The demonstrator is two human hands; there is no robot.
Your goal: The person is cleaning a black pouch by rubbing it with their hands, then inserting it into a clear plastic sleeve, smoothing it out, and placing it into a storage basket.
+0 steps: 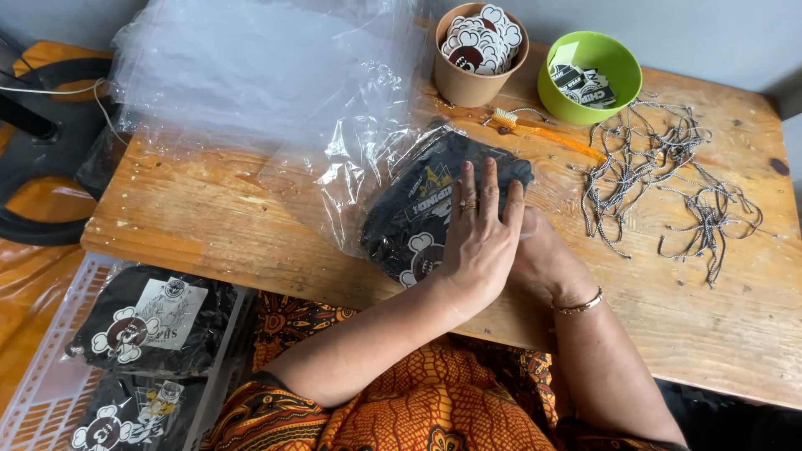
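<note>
A folded black garment with a white and red cartoon print lies on the wooden table, partly inside a clear plastic bag. My left hand presses flat on it, fingers together, a ring on one finger. My right hand, with a bracelet at the wrist, lies under and behind the left hand at the garment's right edge; its fingers are hidden.
A stack of clear plastic bags covers the table's back left. A brown cup of stickers and a green bowl of tags stand at the back. Grey cords lie at the right. A white basket holds bagged garments.
</note>
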